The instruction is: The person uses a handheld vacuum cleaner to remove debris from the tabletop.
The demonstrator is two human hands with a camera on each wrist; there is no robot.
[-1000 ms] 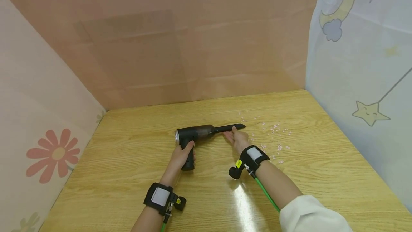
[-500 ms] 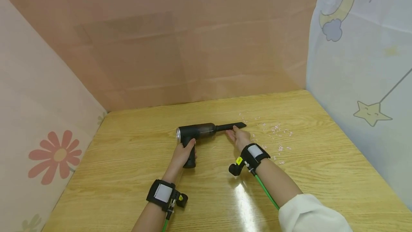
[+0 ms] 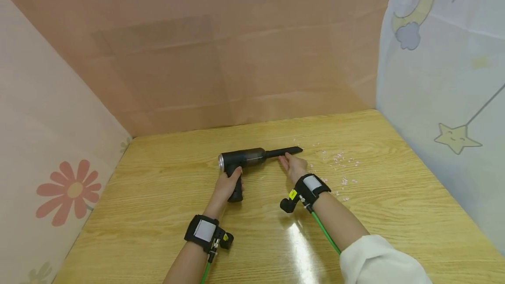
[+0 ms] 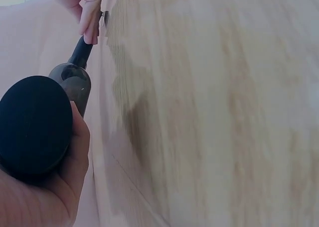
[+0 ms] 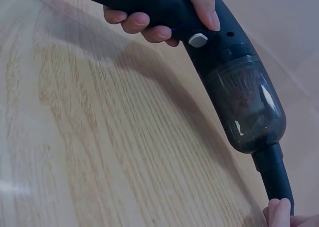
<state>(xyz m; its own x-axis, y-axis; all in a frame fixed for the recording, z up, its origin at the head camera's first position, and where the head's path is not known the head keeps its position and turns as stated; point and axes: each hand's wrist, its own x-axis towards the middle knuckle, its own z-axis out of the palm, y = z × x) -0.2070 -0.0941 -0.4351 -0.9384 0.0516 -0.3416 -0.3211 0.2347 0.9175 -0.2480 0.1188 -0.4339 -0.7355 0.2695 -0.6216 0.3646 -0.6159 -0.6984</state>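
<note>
A black handheld vacuum cleaner (image 3: 235, 159) is held above the wooden table, its narrow nozzle (image 3: 276, 153) pointing right. My left hand (image 3: 224, 187) grips the handle, with fingers curled round it. In the right wrist view, the left thumb lies close to a pale button (image 5: 198, 40). The clear dust cup (image 5: 249, 105) sits in front of the body, with something reddish inside. My right hand (image 3: 296, 168) pinches the nozzle near its tip. Several tiny pale pink bits (image 3: 339, 157) are scattered on the table to the right of the nozzle tip.
The wooden table (image 3: 158, 183) meets a pinkish-brown cloth wall (image 3: 236, 56) at the back. Patterned cloths stand at the left (image 3: 35, 122) and right (image 3: 426, 82). Both wrists carry strapped cameras with green cables (image 3: 325, 236).
The vacuum cleaner's body has shifted slightly right and away from me, along with my left hand. My right hand keeps its pinch on the nozzle, and the tip has moved slightly farther away.
</note>
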